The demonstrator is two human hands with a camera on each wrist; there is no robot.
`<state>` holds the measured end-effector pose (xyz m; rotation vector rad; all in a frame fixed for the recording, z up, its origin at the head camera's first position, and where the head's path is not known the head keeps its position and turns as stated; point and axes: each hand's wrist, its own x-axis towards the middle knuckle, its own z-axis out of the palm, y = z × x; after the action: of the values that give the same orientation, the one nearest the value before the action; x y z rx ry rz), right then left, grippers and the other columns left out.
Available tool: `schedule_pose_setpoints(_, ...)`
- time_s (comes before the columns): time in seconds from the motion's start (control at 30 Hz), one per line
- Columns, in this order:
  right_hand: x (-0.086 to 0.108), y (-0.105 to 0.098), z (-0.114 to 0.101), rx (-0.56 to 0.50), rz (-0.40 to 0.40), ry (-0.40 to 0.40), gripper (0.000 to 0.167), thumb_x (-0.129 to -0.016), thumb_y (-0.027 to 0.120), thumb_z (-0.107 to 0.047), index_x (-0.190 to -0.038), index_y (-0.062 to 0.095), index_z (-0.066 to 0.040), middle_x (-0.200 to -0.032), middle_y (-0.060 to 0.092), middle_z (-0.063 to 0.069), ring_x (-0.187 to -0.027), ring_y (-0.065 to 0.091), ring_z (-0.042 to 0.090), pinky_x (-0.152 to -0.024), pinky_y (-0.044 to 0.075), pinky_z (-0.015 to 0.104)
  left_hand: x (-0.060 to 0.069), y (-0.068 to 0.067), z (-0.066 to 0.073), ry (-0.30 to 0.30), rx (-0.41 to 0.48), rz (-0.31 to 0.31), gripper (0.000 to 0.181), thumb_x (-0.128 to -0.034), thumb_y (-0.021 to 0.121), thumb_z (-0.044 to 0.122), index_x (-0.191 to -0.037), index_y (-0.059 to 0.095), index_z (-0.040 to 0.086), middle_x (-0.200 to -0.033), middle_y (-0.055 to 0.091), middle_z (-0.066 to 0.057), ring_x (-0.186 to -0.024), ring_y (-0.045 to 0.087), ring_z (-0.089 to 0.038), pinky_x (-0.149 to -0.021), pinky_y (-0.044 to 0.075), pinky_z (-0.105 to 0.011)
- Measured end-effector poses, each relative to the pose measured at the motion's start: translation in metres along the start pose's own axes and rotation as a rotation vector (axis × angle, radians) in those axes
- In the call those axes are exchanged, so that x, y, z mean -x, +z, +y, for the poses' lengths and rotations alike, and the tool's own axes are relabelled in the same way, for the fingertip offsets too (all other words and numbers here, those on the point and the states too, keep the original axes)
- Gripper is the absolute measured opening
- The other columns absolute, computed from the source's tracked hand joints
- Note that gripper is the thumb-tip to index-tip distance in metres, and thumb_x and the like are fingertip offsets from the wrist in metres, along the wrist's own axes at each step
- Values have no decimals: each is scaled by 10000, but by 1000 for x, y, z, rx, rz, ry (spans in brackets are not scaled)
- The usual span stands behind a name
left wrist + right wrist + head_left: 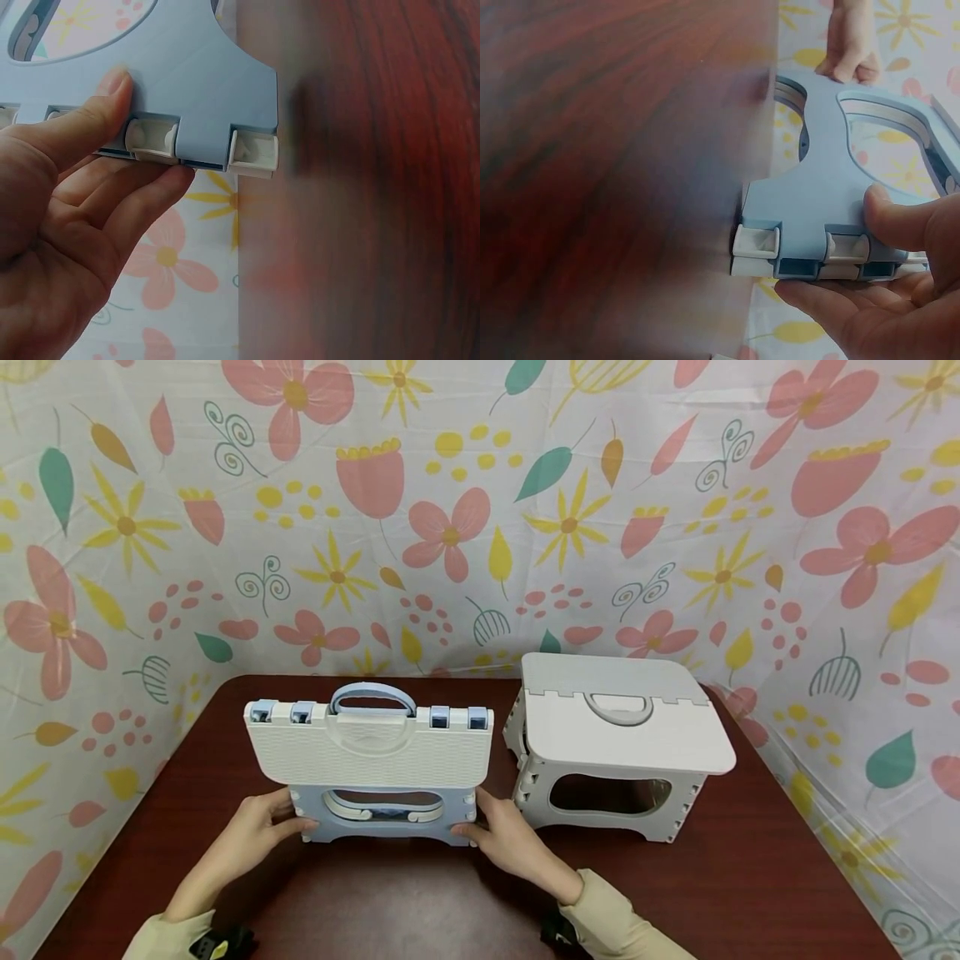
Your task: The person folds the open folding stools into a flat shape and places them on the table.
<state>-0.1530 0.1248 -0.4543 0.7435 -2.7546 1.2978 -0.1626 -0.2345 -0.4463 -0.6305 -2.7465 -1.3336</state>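
A blue and white folding stool point(375, 756) stands partly folded on the table, its white top panel tilted toward me and its blue carry handle point(372, 692) raised along the top edge. My left hand point(258, 831) grips the blue leg panel at its left end, thumb on the front face. In the left wrist view that thumb presses the blue panel point(202, 82), with the fingers behind the white hinge pieces. At the opposite end my right hand point(513, 839) holds the panel the same way. The right wrist view shows its thumb point(892, 221) against the blue face.
A grey and white folding stool point(652, 739) stands unfolded close by on the right. Both stools are on a dark red-brown wooden table point(390, 910). A flower-printed cloth point(465, 610) hangs behind and at both sides.
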Motion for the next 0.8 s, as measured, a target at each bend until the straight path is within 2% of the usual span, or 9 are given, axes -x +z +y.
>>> schedule_pose_setpoints(0.13,-1,-1,-1,-7,-5,8,665,-859,722,-183,-1441,404,-127,-1277,601,19,-1097,581,110,-895,486,286,0,0,0,9,-5,10,397,-815,747,133,-1184,640,34,-1069,725,-124,-899,636,47,-668,538,-226)
schedule_pose_setpoints(0.3,-1,-4,-4,-8,-5,18,649,-865,715,-184,-1436,415,-121,-1283,609,27,-1114,588,117,-903,491,298,-1,1,0,30,-33,33,371,-800,760,127,-1150,662,54,-1044,734,-97,-887,633,56,-674,535,-220)
schedule_pose_setpoints(0.57,1,-5,-6,7,-7,27,561,-883,695,-238,-1377,475,-90,-1101,699,4,-882,609,52,-755,492,224,0,0,2,44,-55,45,384,-794,763,129,-1157,659,62,-1048,734,-86,-885,626,64,-686,536,-223)
schedule_pose_setpoints(0.8,1,-8,-9,4,-25,39,528,-900,673,-259,-1359,486,-79,-1088,706,19,-793,594,59,-701,476,216,0,-2,5,26,-71,42,398,-805,756,128,-1179,644,52,-1057,730,-88,-889,622,64,-703,542,-237)
